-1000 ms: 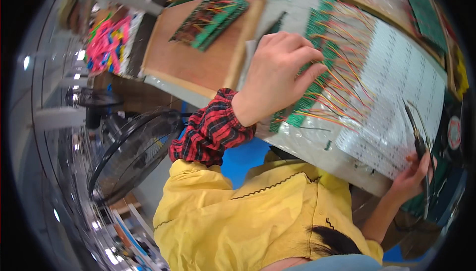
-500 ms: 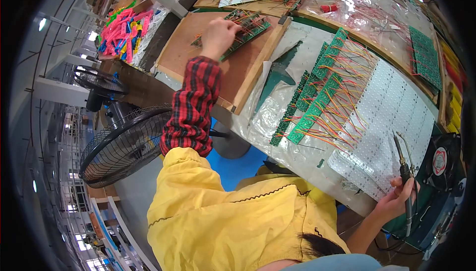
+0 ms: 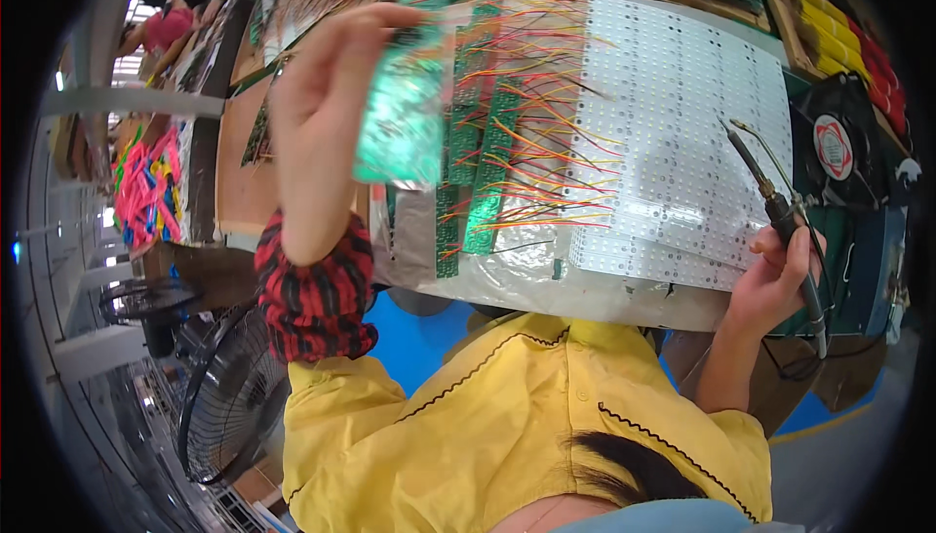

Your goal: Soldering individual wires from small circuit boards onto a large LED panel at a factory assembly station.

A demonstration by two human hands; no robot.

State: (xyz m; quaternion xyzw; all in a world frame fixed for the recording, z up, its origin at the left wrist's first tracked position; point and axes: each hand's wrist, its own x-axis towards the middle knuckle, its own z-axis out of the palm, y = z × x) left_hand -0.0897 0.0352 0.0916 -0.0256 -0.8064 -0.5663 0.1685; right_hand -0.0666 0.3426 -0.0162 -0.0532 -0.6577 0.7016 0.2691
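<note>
My left hand (image 3: 324, 89), in a red and black checked sleeve, is closed at the fingertips on the upper end of a green circuit board (image 3: 400, 118). The board is smeared by motion and hangs over the left part of the bench. Just right of it lie several green circuit board strips (image 3: 499, 133) with red, yellow and orange wires spread to the right. Those wires reach onto white perforated-looking panels (image 3: 682, 133) dotted in rows. At the right, my right hand (image 3: 780, 275) grips a soldering iron (image 3: 775, 201) with a thin metal tube beside it, its tip pointing up-left over the panels.
A wooden tray (image 3: 229, 187) with more boards sits at the left. Beyond it are pink and coloured plastic pieces (image 3: 151, 182). A black fan unit (image 3: 843, 138) stands at the right, a large floor fan (image 3: 229, 392) at lower left. Bundled yellow wires (image 3: 829, 26) lie far right.
My left hand has come from the wooden tray toward the wired strips, bringing a green circuit board with it. The view has turned; my right hand still holds the soldering iron.
</note>
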